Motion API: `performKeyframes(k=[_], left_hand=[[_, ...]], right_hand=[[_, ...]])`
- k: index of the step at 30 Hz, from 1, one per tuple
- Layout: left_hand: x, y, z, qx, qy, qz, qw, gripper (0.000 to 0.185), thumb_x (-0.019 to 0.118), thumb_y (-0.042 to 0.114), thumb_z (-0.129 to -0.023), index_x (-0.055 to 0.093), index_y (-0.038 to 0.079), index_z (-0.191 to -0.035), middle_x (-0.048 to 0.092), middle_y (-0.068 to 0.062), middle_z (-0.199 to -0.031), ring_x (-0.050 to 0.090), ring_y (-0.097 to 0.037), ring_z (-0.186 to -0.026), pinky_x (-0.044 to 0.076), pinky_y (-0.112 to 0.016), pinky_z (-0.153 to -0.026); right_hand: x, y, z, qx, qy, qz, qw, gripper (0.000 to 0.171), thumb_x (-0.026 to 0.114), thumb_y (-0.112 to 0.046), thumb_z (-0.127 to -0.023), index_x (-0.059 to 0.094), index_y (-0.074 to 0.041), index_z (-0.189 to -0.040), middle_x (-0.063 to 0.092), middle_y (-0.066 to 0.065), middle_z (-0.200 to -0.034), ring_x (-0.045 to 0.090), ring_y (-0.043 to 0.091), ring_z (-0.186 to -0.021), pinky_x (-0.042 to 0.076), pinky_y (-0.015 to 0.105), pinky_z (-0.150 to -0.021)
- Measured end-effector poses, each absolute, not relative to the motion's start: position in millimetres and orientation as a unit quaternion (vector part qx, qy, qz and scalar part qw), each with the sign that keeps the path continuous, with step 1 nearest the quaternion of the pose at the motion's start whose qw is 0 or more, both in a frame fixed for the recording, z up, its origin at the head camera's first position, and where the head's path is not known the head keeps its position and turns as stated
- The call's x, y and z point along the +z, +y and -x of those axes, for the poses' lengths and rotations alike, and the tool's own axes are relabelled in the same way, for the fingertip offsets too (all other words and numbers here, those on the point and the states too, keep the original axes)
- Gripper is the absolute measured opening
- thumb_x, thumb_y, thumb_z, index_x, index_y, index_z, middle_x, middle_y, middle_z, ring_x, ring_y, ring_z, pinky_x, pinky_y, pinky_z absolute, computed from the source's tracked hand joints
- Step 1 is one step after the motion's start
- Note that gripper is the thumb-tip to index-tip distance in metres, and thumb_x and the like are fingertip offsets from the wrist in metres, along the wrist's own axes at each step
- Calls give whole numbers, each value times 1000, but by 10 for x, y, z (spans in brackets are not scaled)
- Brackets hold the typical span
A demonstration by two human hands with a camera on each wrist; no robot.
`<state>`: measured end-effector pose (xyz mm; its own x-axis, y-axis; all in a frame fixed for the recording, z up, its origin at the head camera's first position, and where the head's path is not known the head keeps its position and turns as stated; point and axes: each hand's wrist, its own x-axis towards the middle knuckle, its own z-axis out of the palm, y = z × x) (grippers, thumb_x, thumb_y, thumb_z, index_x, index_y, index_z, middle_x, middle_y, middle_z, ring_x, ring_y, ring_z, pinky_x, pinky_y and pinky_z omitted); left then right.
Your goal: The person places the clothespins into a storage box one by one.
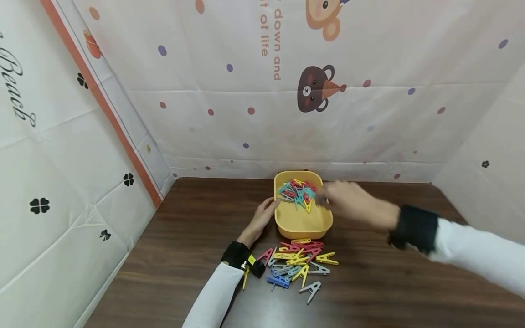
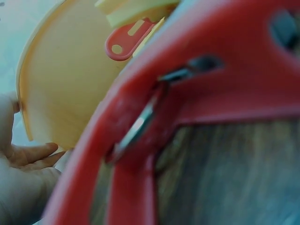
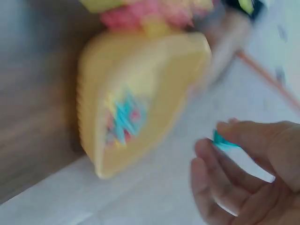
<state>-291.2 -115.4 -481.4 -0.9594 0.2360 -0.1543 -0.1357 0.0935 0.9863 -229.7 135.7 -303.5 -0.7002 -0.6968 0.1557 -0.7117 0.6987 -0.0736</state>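
Observation:
My left hand [image 1: 261, 219] holds the left side of a yellow plastic basket [image 1: 303, 225], fingers at its rim. Clothespins in teal, red and yellow [image 1: 298, 193] lie heaped toward the far end inside it. Blurred by motion, my right hand [image 1: 348, 202] is over the basket's right rim. In the right wrist view its thumb and fingertips pinch a teal clothespin [image 3: 224, 142], mostly hidden by the fingers. A loose pile of clothespins [image 1: 297, 257], yellow, red, grey and blue, lies on the table in front of the basket. One red clothespin [image 2: 136, 93] looms large in the left wrist view.
The dark wooden table [image 1: 381, 278] meets a patterned cloth wall [image 1: 262, 132] right behind the basket. Cloth also hangs on the left and right sides. A yellow clothespin [image 1: 245, 277] lies by my left wrist, and a grey one [image 1: 310, 290] sits nearest the front.

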Motion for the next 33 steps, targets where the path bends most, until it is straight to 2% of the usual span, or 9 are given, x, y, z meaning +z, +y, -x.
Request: performKeyframes(k=[3, 6, 11, 15, 17, 21, 27, 30, 33], left_hand=[[-4823, -1125, 2924, 675, 724, -40, 137, 59, 50, 46, -106, 44, 11, -154, 48, -16, -155, 43, -33, -146, 33, -54, -121], [-4834, -1075, 2935, 675, 722, -44, 141, 58, 49, 45, -107, 44, 10, -154, 49, -16, -154, 45, -32, -145, 34, -52, -120], [-4839, -954, 2952, 675, 723, -51, 135, 58, 48, 45, -107, 47, 8, -152, 52, -17, -151, 48, -34, -141, 38, -53, -118], [-4815, -860, 2962, 674, 724, -52, 140, 57, 49, 45, -107, 48, 9, -151, 53, -15, -150, 49, -31, -141, 38, -51, -118], [-4795, -835, 2966, 672, 725, -50, 141, 56, 49, 46, -106, 49, 11, -151, 53, -14, -150, 49, -30, -141, 38, -50, -118], [-4765, -846, 2971, 671, 728, -46, 135, 57, 50, 46, -106, 48, 11, -151, 53, -15, -151, 50, -30, -141, 38, -50, -118], [-4796, -978, 2898, 664, 735, -28, 137, 58, 50, 47, -106, 47, 11, -152, 52, -16, -151, 49, -32, -141, 37, -53, -118], [-4819, -1044, 2859, 663, 735, -31, 139, 58, 49, 46, -107, 46, 10, -152, 52, -17, -150, 49, -33, -141, 37, -53, -118], [-4834, -1098, 2837, 665, 735, -29, 133, 57, 49, 45, -107, 47, 10, -152, 53, -17, -149, 50, -32, -140, 38, -53, -118]], right_hand=[[-2910, 1200, 2821, 111, -931, -347, -4, 10, 75, -1, -89, 75, -11, -85, 71, 1, -81, 59, 10, -67, 49, 26, -58], [-2983, 1084, 3314, 159, -941, -282, -100, 4, 72, -2, -90, 75, -3, -88, 70, 7, -80, 59, 16, -66, 52, 31, -60], [-3603, 1126, 4059, 243, -912, -129, -303, 12, 76, -14, -92, 76, -4, -98, 72, 11, -89, 66, 21, -76, 60, 37, -72], [-3954, 1141, 4230, 256, -892, -67, -367, 19, 76, -13, -92, 76, -1, -107, 75, 17, -104, 73, 26, -92, 61, 37, -85], [-3867, 1049, 4069, 255, -899, -41, -353, 23, 73, -7, -94, 73, 5, -113, 74, 20, -111, 73, 28, -99, 60, 38, -92], [-3660, 951, 3846, 259, -908, -47, -325, 25, 68, -5, -96, 69, 9, -117, 73, 23, -109, 73, 32, -98, 60, 37, -91], [-3233, 864, 3643, 185, -934, -121, -282, 39, 62, -23, -103, 64, 4, -131, 73, 25, -113, 72, 39, -103, 61, 42, -88], [-2959, 883, 3388, 101, -956, -213, -176, 31, 66, -26, -101, 73, 0, -115, 74, 17, -104, 70, 30, -90, 60, 36, -76], [-2791, 959, 2929, 20, -962, -268, -47, 19, 73, -26, -95, 76, -8, -90, 71, 7, -84, 63, 20, -70, 52, 31, -58]])
